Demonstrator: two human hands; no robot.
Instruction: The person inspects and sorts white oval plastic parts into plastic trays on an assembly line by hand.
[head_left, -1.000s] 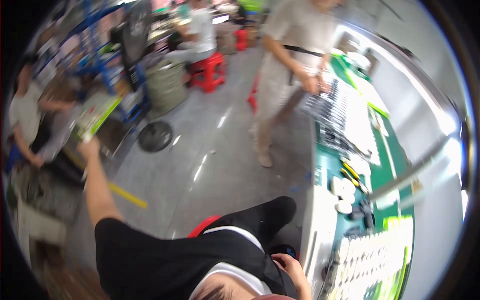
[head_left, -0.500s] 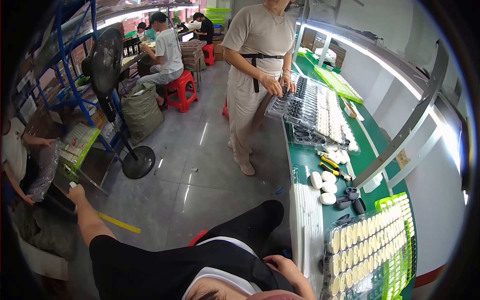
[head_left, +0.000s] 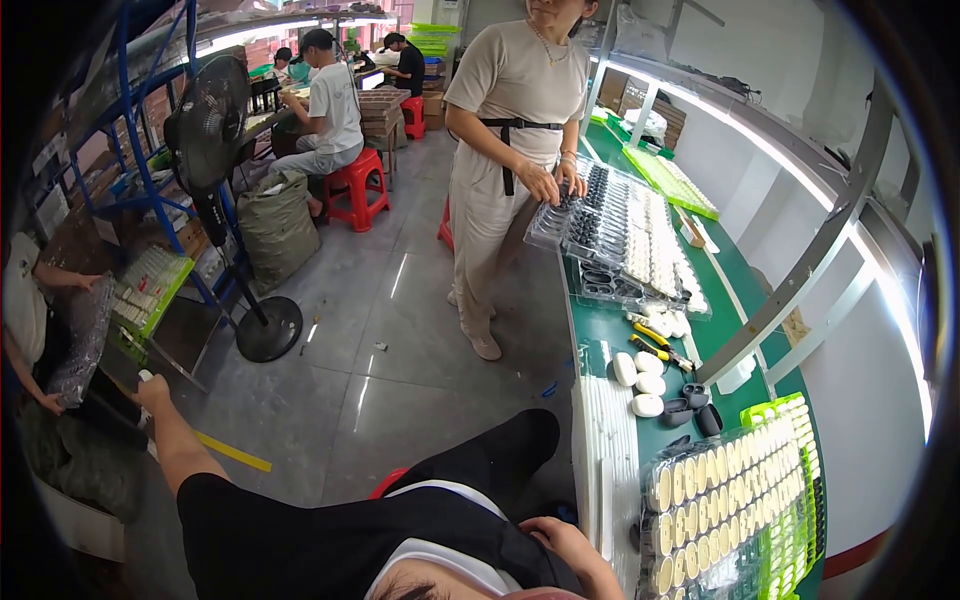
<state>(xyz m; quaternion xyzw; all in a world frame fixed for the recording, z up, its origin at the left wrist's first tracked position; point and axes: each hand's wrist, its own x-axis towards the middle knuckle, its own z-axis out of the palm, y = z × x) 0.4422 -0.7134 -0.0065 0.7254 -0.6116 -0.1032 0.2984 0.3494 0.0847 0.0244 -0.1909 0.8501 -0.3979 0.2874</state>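
Observation:
My left hand reaches far out to the left, closed on a small white piece that pokes out above the fingers. Its exact kind is too small to make out. Close to my body, my right hand lies against my black clothing with bent fingers partly hidden. To its right on the green bench lies a clear plastic tray with rows of cream oval case parts. Beyond it are white rounded cases, dark cases and yellow-and-black pliers.
A person in beige stands handling stacked trays on the bench. At far left another person holds a clear tray. A black fan, a sack and red stools stand on the floor. A metal post rises from the bench.
The whole view has shifted slightly. My left hand still holds the white piece out to the left, and my right hand stays by my body. The person in beige has turned a little.

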